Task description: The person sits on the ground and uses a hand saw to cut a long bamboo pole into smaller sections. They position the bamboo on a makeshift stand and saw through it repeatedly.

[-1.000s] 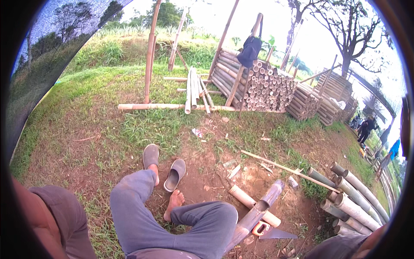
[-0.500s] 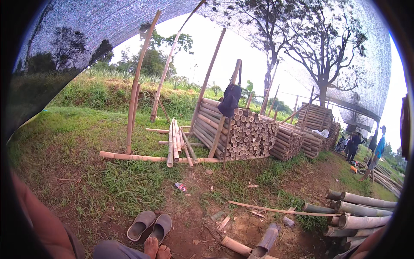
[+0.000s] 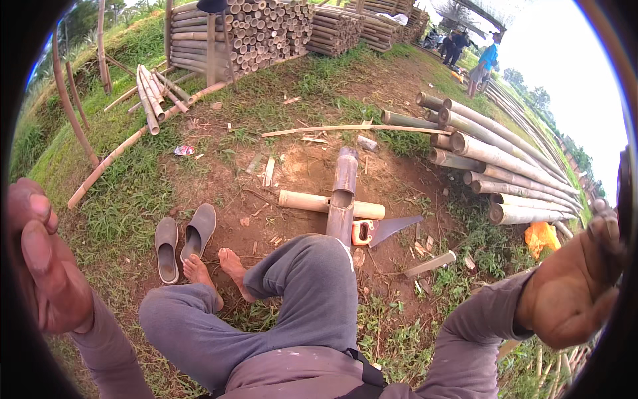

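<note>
My left hand is raised at the left rim of the view. Its thumb and a curled finger show a gap between them, and the rest is cut off. At the right rim my right hand is up too, palm showing and fingers apart. Neither holds anything that I can see. Between my arms, a bamboo piece with a notch lies across a paler bamboo length, its near end beside my knee. A handsaw with an orange and white handle rests against them on the ground.
Grey slip-on shoes stand left of my bare feet. Thick bamboo poles are piled at right, near an orange plastic bag. A bamboo strip lies beyond the saw. Farther off are bamboo stacks and a person in blue.
The view has tilted down and turned right, bringing my lap, the handsaw and more of the pole pile into sight. Both hands now show at the sides, where earlier only bits of the arms did.
</note>
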